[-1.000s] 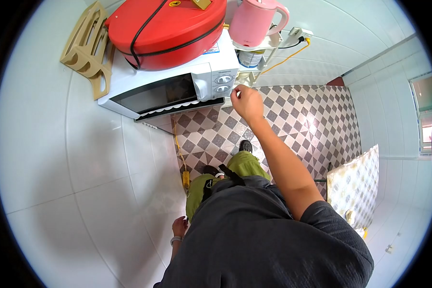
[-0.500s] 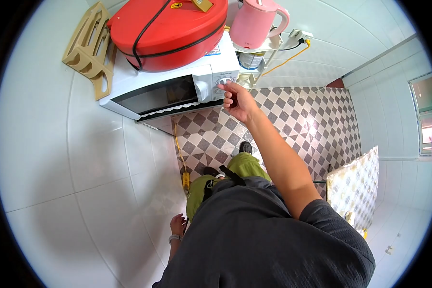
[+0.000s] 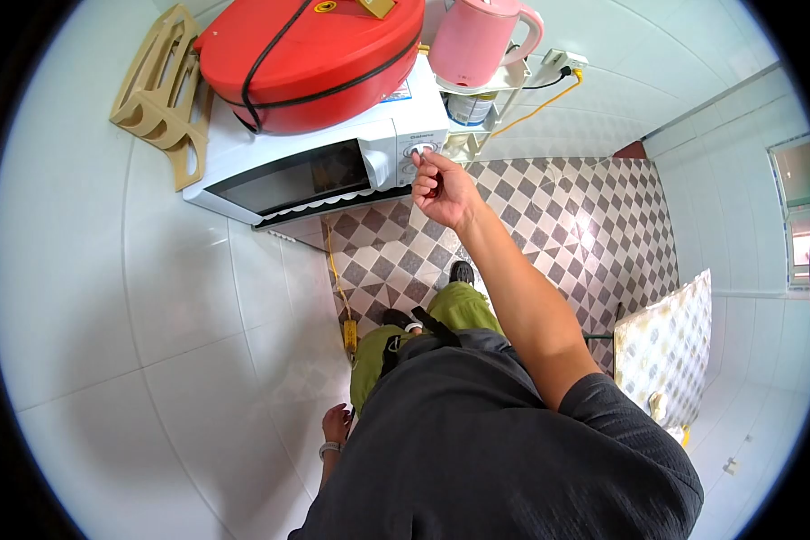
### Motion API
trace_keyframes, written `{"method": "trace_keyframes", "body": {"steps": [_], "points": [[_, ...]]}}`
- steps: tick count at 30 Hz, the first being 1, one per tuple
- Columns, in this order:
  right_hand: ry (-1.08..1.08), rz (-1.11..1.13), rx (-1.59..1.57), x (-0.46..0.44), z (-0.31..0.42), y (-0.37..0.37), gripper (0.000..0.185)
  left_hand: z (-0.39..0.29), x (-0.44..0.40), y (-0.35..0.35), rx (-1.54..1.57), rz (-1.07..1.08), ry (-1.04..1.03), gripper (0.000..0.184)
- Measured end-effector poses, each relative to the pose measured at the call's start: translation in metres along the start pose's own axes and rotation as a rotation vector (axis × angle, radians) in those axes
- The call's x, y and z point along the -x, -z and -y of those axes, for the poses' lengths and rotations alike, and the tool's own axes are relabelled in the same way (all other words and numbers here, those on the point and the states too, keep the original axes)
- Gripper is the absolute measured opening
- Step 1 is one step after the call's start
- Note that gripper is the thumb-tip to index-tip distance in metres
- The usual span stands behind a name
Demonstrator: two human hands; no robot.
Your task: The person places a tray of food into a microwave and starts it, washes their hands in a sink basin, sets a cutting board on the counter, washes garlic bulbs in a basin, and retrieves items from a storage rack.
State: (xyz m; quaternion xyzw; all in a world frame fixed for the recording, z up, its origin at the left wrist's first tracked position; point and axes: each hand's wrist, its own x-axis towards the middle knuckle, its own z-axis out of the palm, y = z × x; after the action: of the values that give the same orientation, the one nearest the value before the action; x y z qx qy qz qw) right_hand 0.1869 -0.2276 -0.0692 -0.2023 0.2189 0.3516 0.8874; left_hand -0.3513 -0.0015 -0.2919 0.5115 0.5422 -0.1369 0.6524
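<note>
My right hand (image 3: 445,191) reaches up to the control panel of a white microwave oven (image 3: 380,155). Its thumb and forefinger pinch the upper round knob (image 3: 419,151), and the other fingers curl into the palm. The dark glass door (image 3: 297,175) beside the panel is closed. Low on the left, my left hand (image 3: 337,422) hangs by my hip near the tiled wall, with a pale band on the wrist. Its fingers are loosely apart, and nothing shows in them.
On the microwave sit a big red round pan (image 3: 319,67) with a black cord and a tan plastic rack (image 3: 160,99). A pink kettle (image 3: 473,43) tops the white shelf (image 3: 502,85) alongside. A yellow power strip (image 3: 349,337) hangs by the wall; a patterned board (image 3: 664,351) stands right.
My right hand has shifted slightly at the panel, its fingers now more closely around the upper knob. My left hand stays hanging at my side.
</note>
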Motion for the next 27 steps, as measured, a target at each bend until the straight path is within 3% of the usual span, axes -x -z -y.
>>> {"method": "trace_keyframes", "body": {"steps": [7,27], "points": [[-0.008,-0.002,0.0,-0.0014,0.0007,0.0013,0.017,-0.0005,-0.0025,0.0033,-0.106,0.014,-0.046,0.02],[0.002,-0.026,0.018,0.0006,-0.0007,-0.001,0.018,0.0026,-0.0042,-0.0061,0.11,0.048,-0.034,0.022]]}}
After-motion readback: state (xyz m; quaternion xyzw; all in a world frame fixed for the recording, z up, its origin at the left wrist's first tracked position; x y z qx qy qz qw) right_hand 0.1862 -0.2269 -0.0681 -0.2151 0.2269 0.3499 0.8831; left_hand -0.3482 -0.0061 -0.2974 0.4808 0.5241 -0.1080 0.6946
